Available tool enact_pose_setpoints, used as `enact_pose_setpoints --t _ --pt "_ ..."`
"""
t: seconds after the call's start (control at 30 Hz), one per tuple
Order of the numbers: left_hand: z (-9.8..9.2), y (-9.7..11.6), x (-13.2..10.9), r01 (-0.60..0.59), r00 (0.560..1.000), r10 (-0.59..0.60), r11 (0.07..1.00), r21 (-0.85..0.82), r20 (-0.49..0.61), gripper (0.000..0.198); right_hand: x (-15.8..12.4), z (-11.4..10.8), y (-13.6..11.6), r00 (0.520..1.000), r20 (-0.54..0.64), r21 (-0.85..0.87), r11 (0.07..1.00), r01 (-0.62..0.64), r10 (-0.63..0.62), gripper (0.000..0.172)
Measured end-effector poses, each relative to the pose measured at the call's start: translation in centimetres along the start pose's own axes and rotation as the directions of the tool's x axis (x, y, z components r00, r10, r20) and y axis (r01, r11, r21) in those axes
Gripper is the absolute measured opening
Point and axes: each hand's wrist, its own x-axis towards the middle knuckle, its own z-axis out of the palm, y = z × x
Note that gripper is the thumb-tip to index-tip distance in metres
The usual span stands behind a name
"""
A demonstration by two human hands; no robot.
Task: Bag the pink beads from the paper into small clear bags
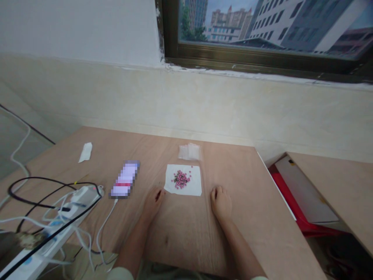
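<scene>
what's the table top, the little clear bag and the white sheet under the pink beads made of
The table top looks like bare plywood: pale brown, matte, with faint grain. The little bag seems thin plastic, see-through and crinkled with a slight shine. The white sheet looks like matte paper or tissue; the look can't settle which.

Phone screen [125, 179] pixelated; pink bits [181, 179] too small.
</scene>
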Motion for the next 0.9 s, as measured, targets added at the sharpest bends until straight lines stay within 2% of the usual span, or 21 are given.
enact_pose_setpoints --t 0.9 --pt "-0.06 0.02 0.05 0.036 0.999 -0.036 0.999 -0.015 -0.026 0.028 0.25 0.06 -0.10 0.998 0.039 0.020 0.999 -0.041 0.040 0.023"
